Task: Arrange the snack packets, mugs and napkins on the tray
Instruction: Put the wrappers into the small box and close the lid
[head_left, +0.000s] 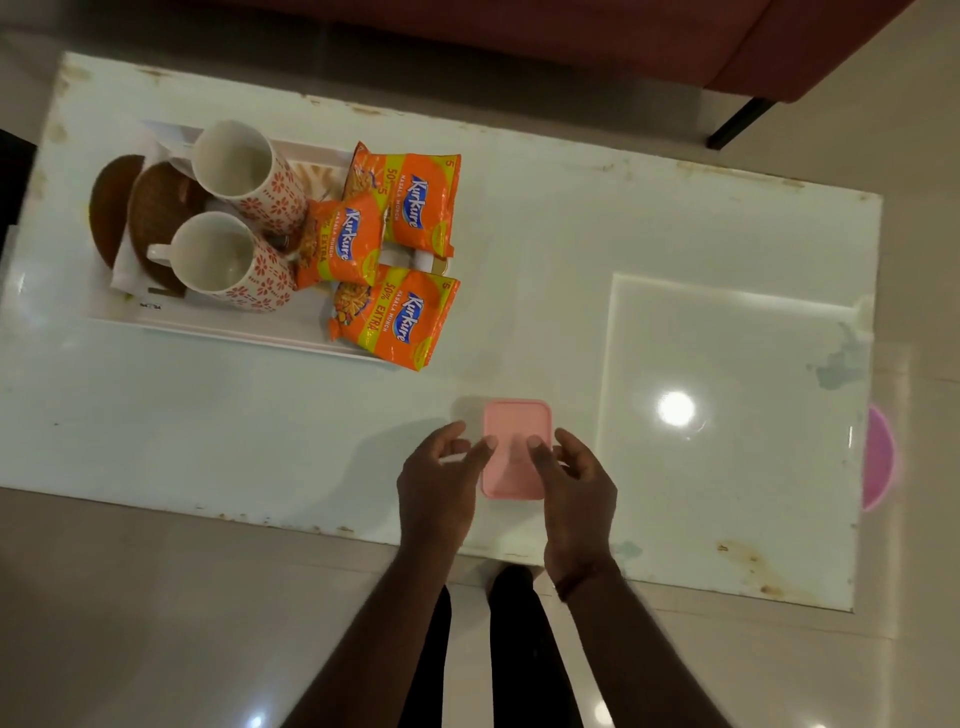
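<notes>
Both hands are down at the near edge of the tabletop (519, 260), either side of a small pink lidded box (516, 448). My left hand (439, 480) has its fingers loosely curled with the fingertips (488, 443) resting on the left side of the lid, and my right hand (576, 486) mirrors it from the right side. Neither grip is clamped on anything: fingers are spread and relaxed, just touching the top of the box, which sits flat on the glass.

Further out, up and to the left, is the white tray (218, 325). Two white mugs with red flower print are on it: the far mug (244, 174) and the near mug (223, 260), both seem to be upright and look empty from here. Just left of them are two brown round coasters (140, 213), overlapping each other, with a white napkin (122, 265) partly under them.

Three orange Kurkure snack packets (395, 260) lie at the right end of the tray, the middle one leaning against the mugs and the other two hanging over the tray's right edge onto the tabletop.

A pink round thing (878, 457) pokes out past the right end of the tabletop; can't tell what it is. A dark red sofa (675, 36) runs along the far side.
</notes>
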